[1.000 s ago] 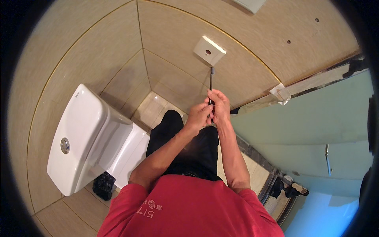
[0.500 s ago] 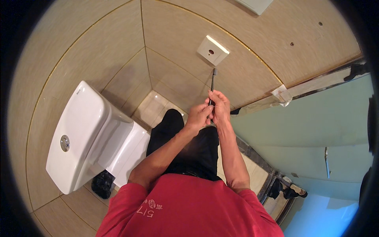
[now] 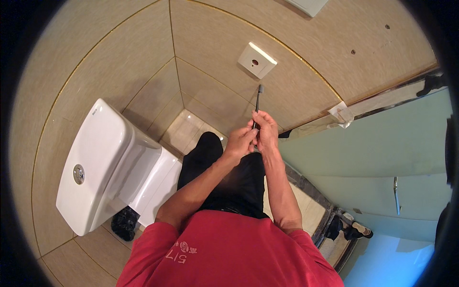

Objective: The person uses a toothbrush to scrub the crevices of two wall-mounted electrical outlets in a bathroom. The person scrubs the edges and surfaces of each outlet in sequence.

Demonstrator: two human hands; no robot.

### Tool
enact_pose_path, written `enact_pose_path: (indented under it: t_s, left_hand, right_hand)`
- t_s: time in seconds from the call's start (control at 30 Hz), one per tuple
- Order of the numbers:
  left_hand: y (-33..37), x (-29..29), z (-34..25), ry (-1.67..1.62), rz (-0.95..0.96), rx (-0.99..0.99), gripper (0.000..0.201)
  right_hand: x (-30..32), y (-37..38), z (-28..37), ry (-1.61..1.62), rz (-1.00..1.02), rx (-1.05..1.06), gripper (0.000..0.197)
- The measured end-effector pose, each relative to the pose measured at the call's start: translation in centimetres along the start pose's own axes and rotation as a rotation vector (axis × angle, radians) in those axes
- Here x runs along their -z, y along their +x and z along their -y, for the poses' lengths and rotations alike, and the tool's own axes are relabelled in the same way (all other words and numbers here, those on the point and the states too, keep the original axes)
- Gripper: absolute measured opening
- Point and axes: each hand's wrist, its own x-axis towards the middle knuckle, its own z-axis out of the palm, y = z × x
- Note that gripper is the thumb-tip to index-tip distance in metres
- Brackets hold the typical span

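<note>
A slim black toothbrush (image 3: 257, 102) points up and away from me, with its small greyish bristle head at the far end, below a wall plate. Both hands meet around the lower handle, above my dark-trousered knees. My right hand (image 3: 267, 130) is closed on the handle, thumb and fingers pinching it. From the left, my left hand (image 3: 240, 142) pinches lower on the same handle, its fingertips touching or nearly touching the right hand. The handle's bottom end is hidden by the fingers.
At left stands a white toilet (image 3: 95, 162) with a round flush button; a black plastic bag (image 3: 123, 224) sits beside it. The tiled wall ahead carries a square white plate (image 3: 257, 60). A frosted glass door (image 3: 349, 148) with a metal handle (image 3: 396, 195) is at right.
The toothbrush's bristle head has dipped slightly toward me. Both hands keep their grip and have barely shifted.
</note>
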Motion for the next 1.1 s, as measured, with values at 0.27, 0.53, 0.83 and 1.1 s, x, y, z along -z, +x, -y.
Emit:
enact_pose_path:
  t_s: [0.27,0.53,0.83,1.1]
  left_hand:
    - [0.0,0.1,0.3,0.002,-0.006,-0.01,0.028]
    - [0.0,0.4,1.2,-0.005,-0.017,-0.005,0.028]
    - [-0.1,0.8,1.6,-0.015,0.005,-0.028,0.027]
    - [-0.2,1.1,2.3,0.0,0.013,-0.034,0.025]
  right_hand:
    - [0.4,0.0,-0.4,-0.004,0.011,-0.013,0.017]
    - [0.6,0.0,-1.1,0.015,0.013,-0.007,0.017]
    - [0.9,0.1,-1.7,-0.002,0.006,-0.011,0.018]
    - [1.4,0.1,-2.3,-0.011,-0.001,-0.031,0.018]
